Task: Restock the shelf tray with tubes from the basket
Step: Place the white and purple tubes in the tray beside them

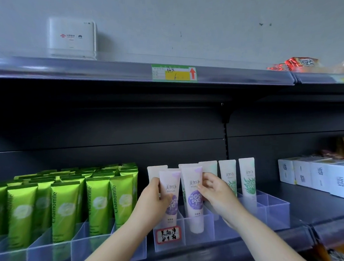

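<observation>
The left hand [153,195] grips a smooth, flat-crimped purple-labelled tube [168,198] by its left edge, fingers curled round it; the tube stands upright, long axis vertical, crimped end up and rounded cap end down inside a slot of the clear acrylic tray [278,211], directly above a red-bordered handwritten label [168,234] on the tray's front wall. Just right of that hand, the right hand [216,192] pinches a second purple tube [193,199] at its right edge, thumb in front and fingers behind; this tube is also upright, tipped slightly, its white cap low in the neighbouring slot. Behind both hands stand more pale tubes, and right of the right hand two green-leaf tubes [247,180] rise vertically from the tray's rear slots. Left of the left hand, glossy green Chamomile tubes [63,204] fill rows of clear dividers, all crimp-up. Far right of the right hand sit white cardboard boxes [316,175] on the dark metal shelf
</observation>
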Demonstrator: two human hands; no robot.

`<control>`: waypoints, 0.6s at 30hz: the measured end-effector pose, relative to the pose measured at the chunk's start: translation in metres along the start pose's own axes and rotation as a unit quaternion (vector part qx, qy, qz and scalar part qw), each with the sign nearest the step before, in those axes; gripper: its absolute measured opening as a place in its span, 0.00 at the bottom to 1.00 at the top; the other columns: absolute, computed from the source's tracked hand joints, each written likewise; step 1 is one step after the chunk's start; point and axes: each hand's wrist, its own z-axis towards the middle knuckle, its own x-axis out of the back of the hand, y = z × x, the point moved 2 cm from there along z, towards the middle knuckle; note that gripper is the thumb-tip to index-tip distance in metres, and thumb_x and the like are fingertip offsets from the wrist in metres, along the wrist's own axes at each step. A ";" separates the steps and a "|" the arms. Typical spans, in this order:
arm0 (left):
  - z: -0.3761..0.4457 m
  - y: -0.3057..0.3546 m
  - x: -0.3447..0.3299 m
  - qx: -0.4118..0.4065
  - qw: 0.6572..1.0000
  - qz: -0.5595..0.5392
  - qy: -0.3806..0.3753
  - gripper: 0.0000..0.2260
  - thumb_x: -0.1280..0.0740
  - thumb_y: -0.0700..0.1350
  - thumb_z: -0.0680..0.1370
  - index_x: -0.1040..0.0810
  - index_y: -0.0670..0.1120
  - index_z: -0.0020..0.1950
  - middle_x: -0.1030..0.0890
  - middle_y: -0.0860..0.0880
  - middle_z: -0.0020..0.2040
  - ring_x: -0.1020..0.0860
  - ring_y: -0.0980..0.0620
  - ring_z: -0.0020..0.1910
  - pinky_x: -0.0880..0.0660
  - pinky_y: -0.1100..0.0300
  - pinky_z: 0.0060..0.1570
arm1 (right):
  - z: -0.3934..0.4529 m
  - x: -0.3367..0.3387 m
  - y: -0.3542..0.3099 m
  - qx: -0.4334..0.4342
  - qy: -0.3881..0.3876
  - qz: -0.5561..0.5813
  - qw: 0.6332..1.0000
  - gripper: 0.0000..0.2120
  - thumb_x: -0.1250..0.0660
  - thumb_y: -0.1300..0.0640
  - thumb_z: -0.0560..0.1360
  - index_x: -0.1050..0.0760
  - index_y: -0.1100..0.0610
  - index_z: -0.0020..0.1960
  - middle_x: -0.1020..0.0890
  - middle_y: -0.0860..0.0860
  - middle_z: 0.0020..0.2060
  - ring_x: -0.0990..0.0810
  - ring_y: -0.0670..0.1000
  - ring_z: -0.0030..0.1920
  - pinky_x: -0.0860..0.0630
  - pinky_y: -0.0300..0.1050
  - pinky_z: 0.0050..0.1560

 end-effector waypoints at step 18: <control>0.002 -0.006 0.008 0.033 0.999 -0.021 0.000 0.06 0.35 0.41 0.77 0.31 0.45 0.52 0.25 0.54 0.43 0.25 0.57 0.42 0.25 0.62 0.41 | -0.002 -0.003 0.002 -0.033 -0.011 -0.036 0.999 0.09 0.37 0.63 0.77 0.27 0.56 0.56 0.18 0.51 0.52 0.19 0.49 0.53 0.22 0.47 0.56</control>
